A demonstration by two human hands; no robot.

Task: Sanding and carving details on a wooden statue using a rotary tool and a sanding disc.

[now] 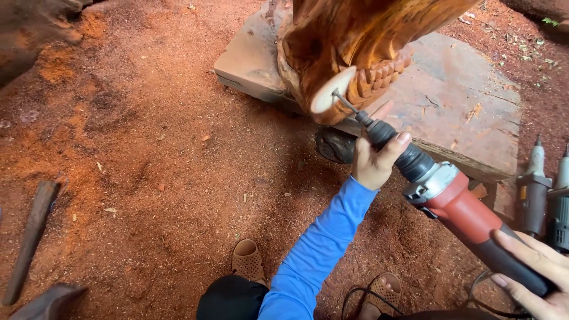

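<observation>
Red-bodied die grinder (456,204) with black neck, bit touching pale cut face of orange wood carving (349,53), left hand (374,160) fingers gripping neck, right hand (533,272) fingers closed around rear handle

Two spare grinders (546,192), wooden stick (29,237), sawdust floor (148,148), brown sandals (248,261)

Woodcarving workshop, earthen-floored. Evidence: ground (148,178) covered throughout in reddish sawdust and chips; carved wooden figure (355,41), orange-brown with scale-like relief, standing on a thick timber slab (462,101); red-bodied die grinder (450,201) with a long burr against the carving; two further grinders (545,189) lying at the slab's right edge; dark wooden stick (29,237) lying in the dust at left; power cord (355,296) trailing over the floor by sandalled feet.
</observation>
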